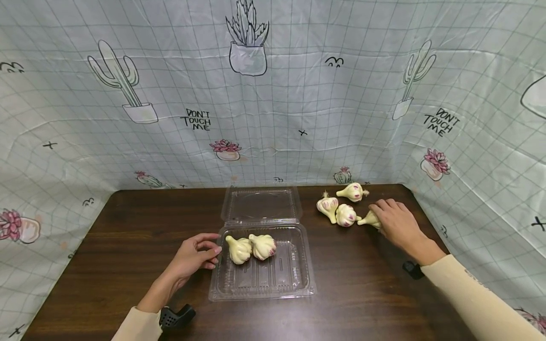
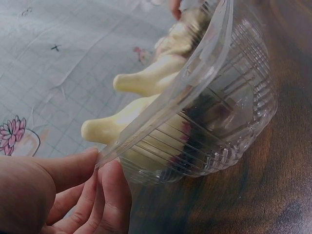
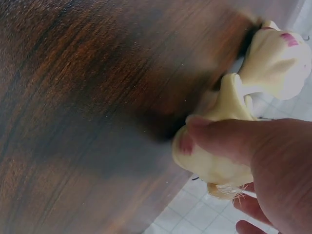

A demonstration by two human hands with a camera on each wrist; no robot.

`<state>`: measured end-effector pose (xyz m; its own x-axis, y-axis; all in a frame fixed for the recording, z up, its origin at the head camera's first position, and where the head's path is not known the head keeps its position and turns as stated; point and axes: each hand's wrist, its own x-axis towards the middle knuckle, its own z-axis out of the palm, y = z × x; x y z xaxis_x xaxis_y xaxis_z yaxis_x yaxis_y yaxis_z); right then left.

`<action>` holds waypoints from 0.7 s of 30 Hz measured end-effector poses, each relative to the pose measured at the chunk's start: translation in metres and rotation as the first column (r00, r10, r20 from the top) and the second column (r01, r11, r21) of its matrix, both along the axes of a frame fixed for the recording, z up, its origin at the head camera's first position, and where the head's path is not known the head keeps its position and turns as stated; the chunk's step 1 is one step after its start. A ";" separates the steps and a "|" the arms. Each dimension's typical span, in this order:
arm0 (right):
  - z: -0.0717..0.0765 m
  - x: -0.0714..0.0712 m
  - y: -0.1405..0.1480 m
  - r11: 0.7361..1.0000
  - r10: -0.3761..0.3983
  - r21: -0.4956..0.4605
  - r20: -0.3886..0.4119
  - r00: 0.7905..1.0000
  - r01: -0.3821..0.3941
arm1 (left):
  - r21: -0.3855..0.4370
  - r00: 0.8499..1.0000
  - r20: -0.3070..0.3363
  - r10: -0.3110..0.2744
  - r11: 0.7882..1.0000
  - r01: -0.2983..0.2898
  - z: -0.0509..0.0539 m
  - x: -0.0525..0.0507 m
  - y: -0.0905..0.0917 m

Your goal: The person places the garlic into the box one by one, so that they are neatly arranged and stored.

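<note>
My left hand (image 1: 193,258) pinches the left rim of a clear plastic clamshell container (image 1: 273,289) between thumb and fingers, as the left wrist view shows close up. Two garlic bulbs (image 1: 251,248) lie side by side in the container's left rear part, their stems poking above the rim in the left wrist view. Over at the right, my right hand (image 1: 396,221) holds a garlic bulb (image 3: 209,161), thumb on one side and fingers round the other. Its stem points left, near another garlic bulb (image 1: 346,215). The hand hides much of the held bulb in the head view.
Behind the tray part, the container's hinged lid (image 1: 261,206) lies folded back. Two more garlic bulbs, one with roots up (image 1: 327,207) and one on its side (image 1: 353,192), lie at the table's right rear. A printed curtain (image 1: 273,118) encloses the brown table (image 1: 141,227).
</note>
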<state>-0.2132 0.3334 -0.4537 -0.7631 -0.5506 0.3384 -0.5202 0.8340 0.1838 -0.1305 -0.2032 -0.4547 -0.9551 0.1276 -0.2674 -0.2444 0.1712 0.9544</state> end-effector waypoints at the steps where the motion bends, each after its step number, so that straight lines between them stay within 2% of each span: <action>1: 0.001 0.000 0.000 1.000 -0.013 0.016 0.017 1.000 0.013 | 0.002 1.000 0.003 0.001 1.000 -0.001 0.001 0.000 0.000; 7: 0.009 0.007 0.002 0.997 -0.059 0.058 0.072 0.996 0.055 | 0.004 1.000 -0.002 -0.005 1.000 0.005 0.001 0.000 0.000; 17: 0.025 0.024 -0.001 0.999 -0.038 -0.020 0.069 0.997 0.040 | -0.009 1.000 0.004 0.005 1.000 -0.005 0.001 0.000 0.000; 21: 0.032 0.032 -0.007 0.998 -0.010 -0.061 0.043 0.999 0.012 | -0.012 1.000 0.013 0.008 1.000 -0.008 0.002 0.001 0.001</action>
<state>-0.1816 0.3260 -0.4216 -0.7835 -0.5214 0.3380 -0.5173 0.8487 0.1101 -0.1292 -0.2024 -0.4530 -0.9525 0.1166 -0.2812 -0.2581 0.1805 0.9491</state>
